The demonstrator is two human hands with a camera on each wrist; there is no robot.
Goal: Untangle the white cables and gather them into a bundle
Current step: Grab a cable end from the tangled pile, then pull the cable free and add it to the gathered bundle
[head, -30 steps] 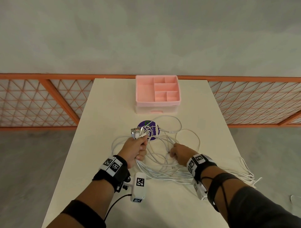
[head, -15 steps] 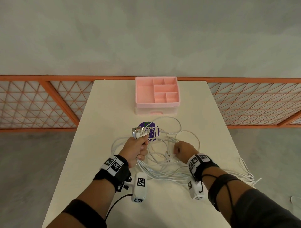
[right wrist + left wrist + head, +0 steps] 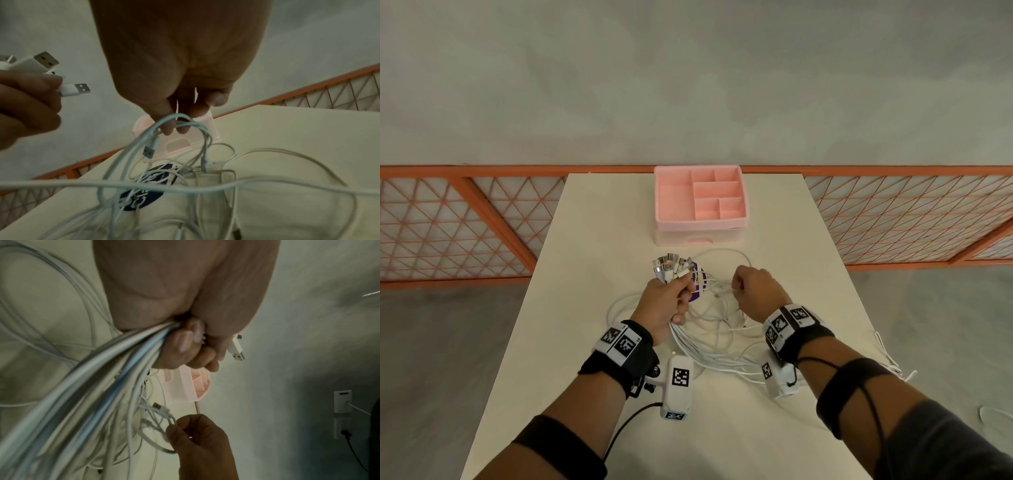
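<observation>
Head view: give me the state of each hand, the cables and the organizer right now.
left hand: fist round a bunch of cable ends, plugs sticking up.
right hand: pinches a loop of cable, raised off the table.
white cables: tangled, mostly on the table.
pink organizer: compartments look empty.

The left hand (image 3: 666, 303) hides where the cables (image 3: 717, 346) pass through its fist. A purple disc (image 3: 700, 279) lies half-covered by cables and plugs — its print unreadable. Cables (image 3: 68, 386) blur in the left wrist view — strands indistinct, cut off at the edge.
</observation>
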